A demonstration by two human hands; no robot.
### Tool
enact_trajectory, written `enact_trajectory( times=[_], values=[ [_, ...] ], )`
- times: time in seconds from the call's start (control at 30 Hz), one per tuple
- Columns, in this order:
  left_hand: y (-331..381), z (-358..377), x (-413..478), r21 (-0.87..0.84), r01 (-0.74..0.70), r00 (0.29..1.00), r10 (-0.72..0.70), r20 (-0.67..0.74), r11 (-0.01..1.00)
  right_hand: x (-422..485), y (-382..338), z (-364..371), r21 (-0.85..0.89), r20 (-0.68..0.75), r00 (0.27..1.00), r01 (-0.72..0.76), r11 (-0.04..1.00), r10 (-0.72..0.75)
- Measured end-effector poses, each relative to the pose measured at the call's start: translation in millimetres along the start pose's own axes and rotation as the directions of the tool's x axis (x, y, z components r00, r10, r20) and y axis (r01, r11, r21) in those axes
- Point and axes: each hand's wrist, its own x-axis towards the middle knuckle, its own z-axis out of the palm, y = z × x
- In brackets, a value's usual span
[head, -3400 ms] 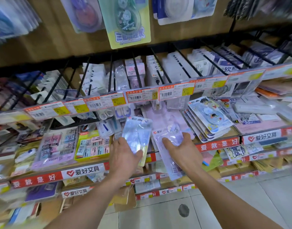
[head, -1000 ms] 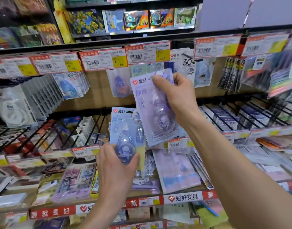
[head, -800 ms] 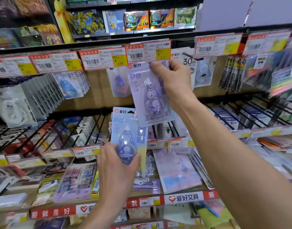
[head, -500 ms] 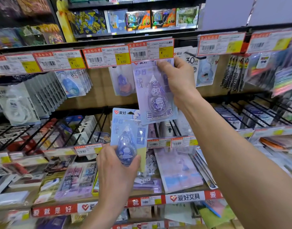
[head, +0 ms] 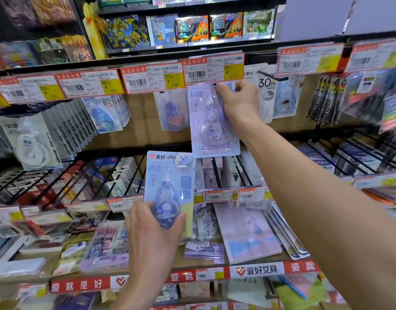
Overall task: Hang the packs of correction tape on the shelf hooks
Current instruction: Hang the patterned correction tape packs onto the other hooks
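The right hand [head: 238,101] pinches the top part of a purple pack [head: 215,130] with curled fingers and thumb, just under a price tag [head: 215,69] of the upper row. The top edge of this pack is hidden behind the tag, so I cannot tell if its hole is already on the hook. The pack stands upright, its long axis vertical, with the printed front toward the person.

The left hand [head: 152,233] grips a blue pack [head: 170,189] by its lower half, lower down, in front of the middle shelf. This pack is also upright, logo end up and leaning a little to the right.

I judge the first pack is not yet released, and the second one is waiting.
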Motion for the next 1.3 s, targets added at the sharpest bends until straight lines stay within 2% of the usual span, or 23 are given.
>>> enact_trajectory(
  times=[0.23,0.33,0.43,0.5,0.6,0.67,0.83,0.93,1.03,1.1,1.2,1.3],
  values=[
    [-6,7,-2,0.002,0.070,0.997,-0.070,-0.021,0.998,14,7,2,-0.116,-0.018,1.000,-0.005,0.993,0.003],
    [4,13,-2,-0.014,0.002,1.000,-0.003,-0.027,1.000,-1,14,-10,-0.105,-0.025,1.000,-0.006,0.994,0.004],
    [17,21,-1,-0.040,-0.066,0.998,0.065,-0.017,0.997,-34,26,-22,-0.064,-0.083,0.995,0.050,0.997,-0.055],
    [24,28,0,-0.037,-0.115,0.993,0.114,-0.036,0.993,-63,34,-28,0.024,0.013,0.999,0.051,0.998,-0.052],
    [32,38,0,-0.053,-0.147,0.989,0.145,-0.036,0.988,-97,51,-32,0.131,0.297,0.950,-0.136,0.982,0.092],
    [37,44,0,-0.057,-0.169,0.985,0.168,-0.025,0.984,-107,57,-34,0.217,0.400,0.905,-0.249,0.944,0.147],
    [38,51,3,-0.007,-0.227,0.974,0.227,0.007,0.974,-98,49,-42,0.268,0.343,0.926,-0.255,0.929,0.156],
    [24,52,13,0.132,-0.278,0.961,0.275,0.038,0.952,-86,33,-48,0.279,0.297,0.949,-0.195,0.940,0.108],
    [8,52,22,0.322,-0.345,0.937,0.307,0.165,0.882,-75,10,-52,0.345,0.325,0.945,-0.153,0.926,0.035],
    [0,52,24,0.381,-0.373,0.925,0.307,0.222,0.846,-67,-4,-49,0.387,0.330,0.944,-0.132,0.913,-0.004],
    [-2,52,27,0.431,-0.397,0.915,0.313,0.254,0.810,-56,-20,-42,0.413,0.309,0.949,-0.071,0.908,-0.066],
    [-4,51,28,0.426,-0.418,0.906,0.331,0.264,0.802,-46,-26,-35,0.368,0.261,0.962,-0.026,0.929,-0.076]
  ],
)
